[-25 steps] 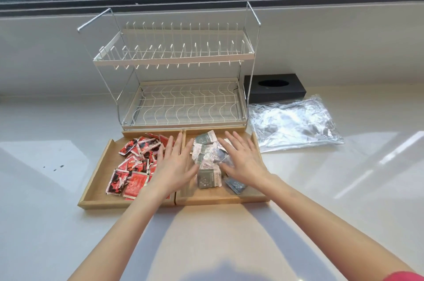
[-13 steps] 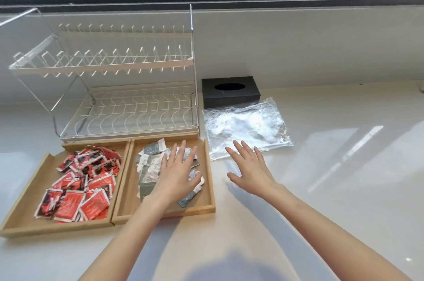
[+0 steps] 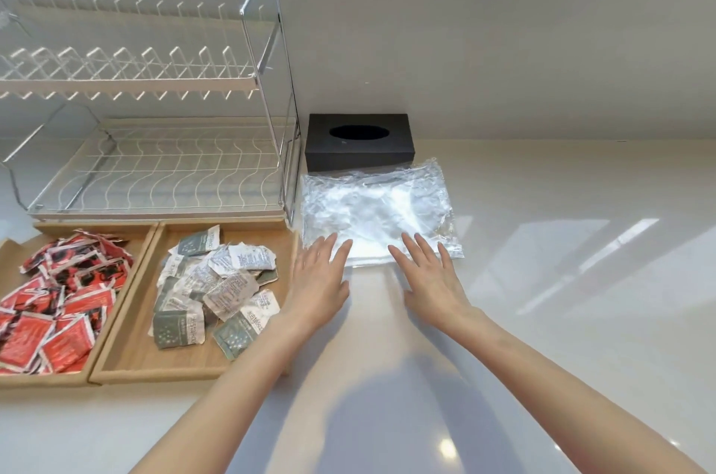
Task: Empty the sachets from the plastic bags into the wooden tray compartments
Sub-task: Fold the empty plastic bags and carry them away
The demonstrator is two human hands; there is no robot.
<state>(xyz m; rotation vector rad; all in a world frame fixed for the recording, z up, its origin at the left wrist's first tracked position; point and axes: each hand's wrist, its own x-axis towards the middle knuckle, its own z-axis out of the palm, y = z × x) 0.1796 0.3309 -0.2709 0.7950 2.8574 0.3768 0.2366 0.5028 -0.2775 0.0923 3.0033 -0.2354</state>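
A wooden tray (image 3: pixel 128 367) lies at the left on the white counter. Its left compartment holds several red sachets (image 3: pixel 58 303); its right compartment holds several grey-and-white sachets (image 3: pixel 217 291). To the right of the tray lie flat, clear plastic bags (image 3: pixel 377 210), crumpled and seemingly empty. My left hand (image 3: pixel 319 283) is open, palm down, with its fingertips on the bags' near left edge. My right hand (image 3: pixel 430 280) is open too, fingers spread, reaching onto the bags' near right edge. Neither hand holds anything.
A two-tier white wire dish rack (image 3: pixel 155 163) stands directly behind the tray. A black tissue box (image 3: pixel 358 142) sits against the wall behind the plastic bags. The white counter (image 3: pixel 561 280) stretches to the right under a window sill.
Both hands have left the grey sachets in the right compartment and moved right to the plastic bags. The view has shifted right and down.
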